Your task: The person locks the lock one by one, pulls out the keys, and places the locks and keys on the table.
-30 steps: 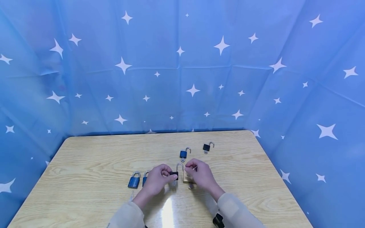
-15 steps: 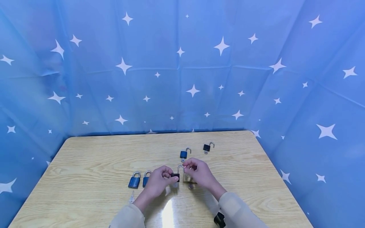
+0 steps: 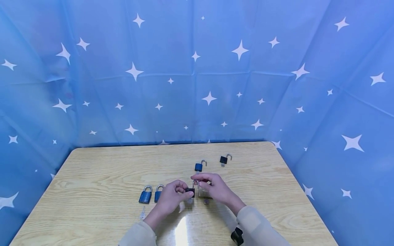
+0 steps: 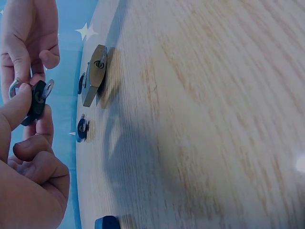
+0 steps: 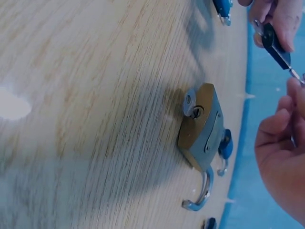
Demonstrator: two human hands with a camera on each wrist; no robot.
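Observation:
My left hand pinches the body of a small black padlock between thumb and fingers, above the table. A key sticks out of its keyhole in the left wrist view. At its raised shackle, my right hand touches the metal with its fingertips. Under the right hand lies a larger brass padlock, its shackle swung out and a key in it. The right hand partly hides that padlock in the head view.
Two blue padlocks with closed shackles, one beside the other, lie left of my left hand, a loose key nearer me. Farther back lie a small blue padlock and a black one, shackles swung out. A starry curtain hangs behind.
The black padlock in my left hand has shifted slightly right and nearer me. My right fingers have moved left onto the top of its shackle.

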